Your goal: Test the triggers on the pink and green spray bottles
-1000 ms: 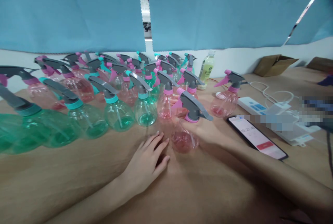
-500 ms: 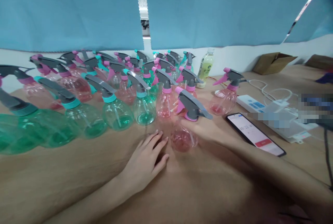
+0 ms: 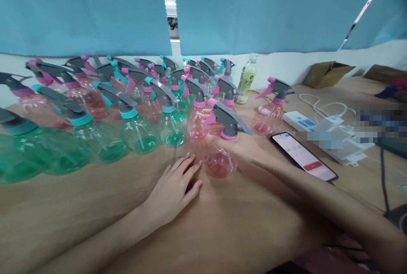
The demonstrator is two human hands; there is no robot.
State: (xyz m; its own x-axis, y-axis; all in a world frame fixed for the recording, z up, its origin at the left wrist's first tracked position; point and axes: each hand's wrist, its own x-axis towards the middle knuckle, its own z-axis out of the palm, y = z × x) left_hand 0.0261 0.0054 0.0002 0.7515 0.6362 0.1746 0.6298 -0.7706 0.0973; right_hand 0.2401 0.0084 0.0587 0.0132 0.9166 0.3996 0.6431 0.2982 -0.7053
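A pink spray bottle (image 3: 221, 163) with a grey and pink trigger head stands upright on the table in front of me. Around its neck, just below the pink collar, is my right hand (image 3: 233, 144); the fingers show partly behind the trigger, and the rest is hidden by the bottle. My left hand (image 3: 173, 187) lies palm down on the table to the left of this bottle, fingers spread, touching only the tabletop. Right behind stand a small pink spray bottle (image 3: 197, 127) and a green spray bottle (image 3: 172, 132).
Several more green and pink spray bottles (image 3: 140, 136) crowd the left and back. A lone pink spray bottle (image 3: 269, 117), a phone (image 3: 303, 155) showing a timer and a white power strip (image 3: 299, 120) lie to the right. A drink bottle (image 3: 247, 79) and a cardboard box (image 3: 327, 74) stand farther back.
The whole view has shifted slightly, so everything sits a little higher and further left. Both hands and the nearest pink spray bottle keep about the same places on the table.
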